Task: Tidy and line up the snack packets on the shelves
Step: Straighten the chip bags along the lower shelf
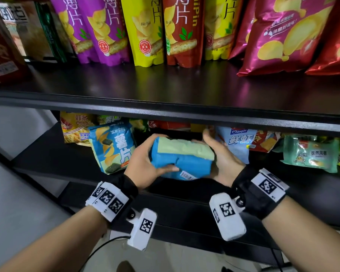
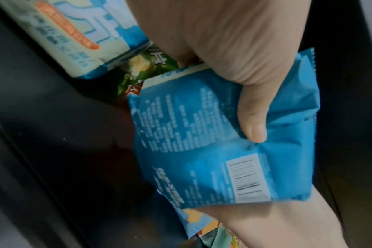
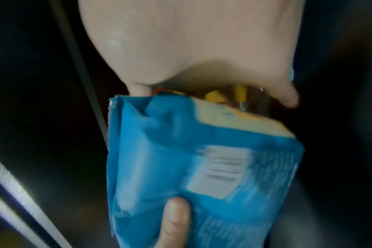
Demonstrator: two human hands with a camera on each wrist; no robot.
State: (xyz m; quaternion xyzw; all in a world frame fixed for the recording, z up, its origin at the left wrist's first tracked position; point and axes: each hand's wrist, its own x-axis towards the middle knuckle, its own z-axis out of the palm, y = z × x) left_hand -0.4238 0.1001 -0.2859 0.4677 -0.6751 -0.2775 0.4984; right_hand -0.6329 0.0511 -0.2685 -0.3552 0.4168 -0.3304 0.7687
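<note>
Over the lower shelf [image 1: 53,154] I hold a blue and pale green chip packet [image 1: 183,156] sideways between both hands, its barcoded back towards me. My left hand [image 1: 143,160] grips its left end, thumb on the back and fingers over the top. My right hand [image 1: 222,158] cups the right end with the thumb raised; its fingers are hidden behind the packet. The left wrist view shows my left hand [image 2: 234,50] with its thumb pressed on the packet [image 2: 202,151]. In the blurred right wrist view my right hand [image 3: 191,42] curves round the packet's [image 3: 181,159] far end.
A matching blue packet [image 1: 114,146] stands just left of my hands, a light blue shrimp packet [image 1: 238,142] behind my right hand. Yellow [image 1: 75,126] and green [image 1: 310,154] packets lie further out. The upper shelf's front edge [image 1: 165,112] overhangs closely, with purple, yellow, red pouches above.
</note>
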